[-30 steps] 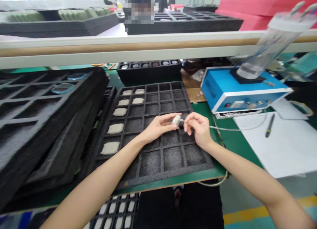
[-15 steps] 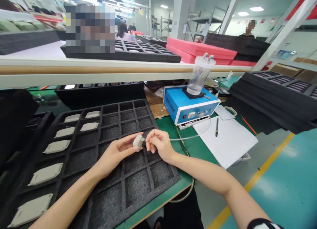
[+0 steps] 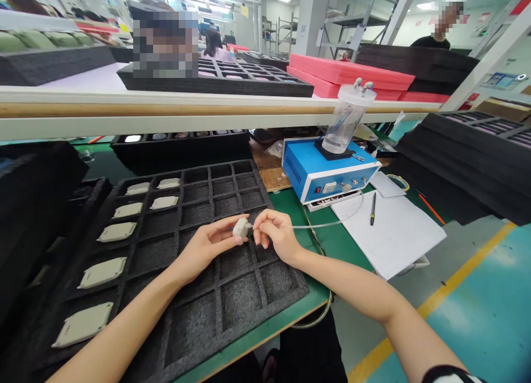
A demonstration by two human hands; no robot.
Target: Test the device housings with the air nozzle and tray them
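Observation:
My left hand point(image 3: 211, 240) grips a small beige plastic case point(image 3: 240, 230) by its edges, tilted up over the black foam tray point(image 3: 265, 308). Pinched in my right hand point(image 3: 276, 234) is the end of a thin clear tube point(image 3: 315, 226), its tip at the face of the case; whether they touch is too small to tell. From there the tube runs to a blue machine point(image 3: 332, 170) with a clear cylinder point(image 3: 346, 120) on top. Similar beige cases point(image 3: 102, 272) lie in the tray's left compartments.
White papers point(image 3: 394, 234) with a pen point(image 3: 373, 209) lie right of the machine. A white shelf edge point(image 3: 207, 120) crosses behind, carrying black trays and pink foam point(image 3: 348, 71). Black foam trays point(image 3: 468, 151) are stacked at right. Other people are beyond the shelf.
The view has shifted, so most things appear farther right. Both hands keep their hold on the case and the tube, with little change between them.

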